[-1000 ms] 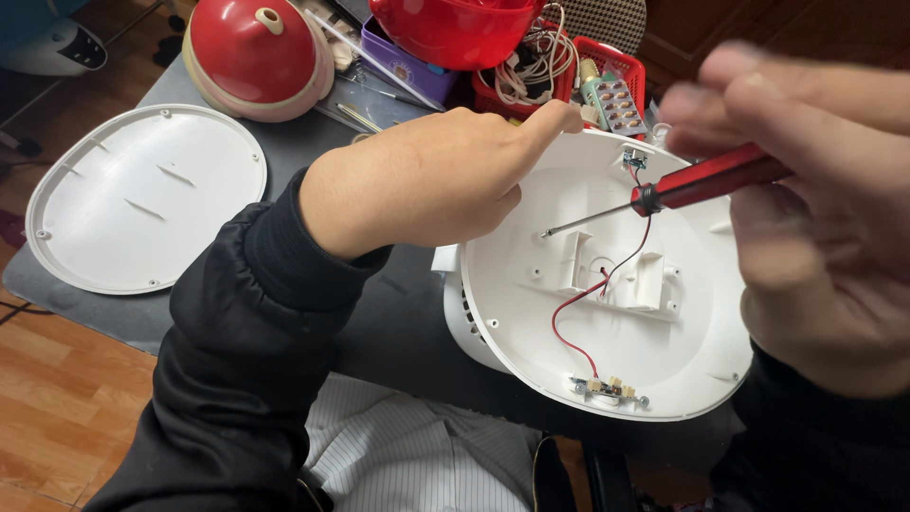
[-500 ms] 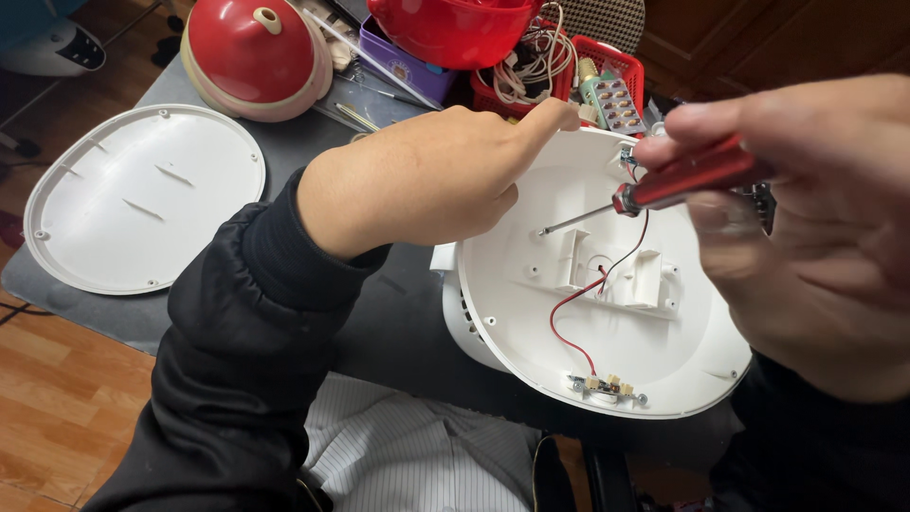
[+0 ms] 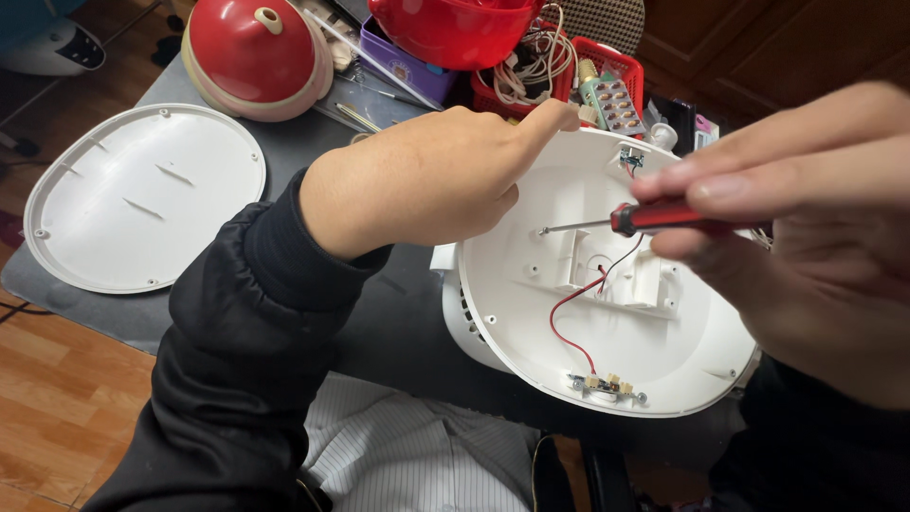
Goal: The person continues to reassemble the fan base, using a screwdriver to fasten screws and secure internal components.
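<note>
Red-handled screwdriver [image 3: 654, 219], tip pointing left, near-horizontal.

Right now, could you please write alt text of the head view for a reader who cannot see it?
The left hand steadies an opened white round housing while the right hand holds a red-handled screwdriver over its inside. A white round cover lies left on the grey table.

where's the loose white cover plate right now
In the head view the round white cover plate lies flat on the grey mat at the far left, just below the red dome and beside the left hand's black sleeve.
</note>
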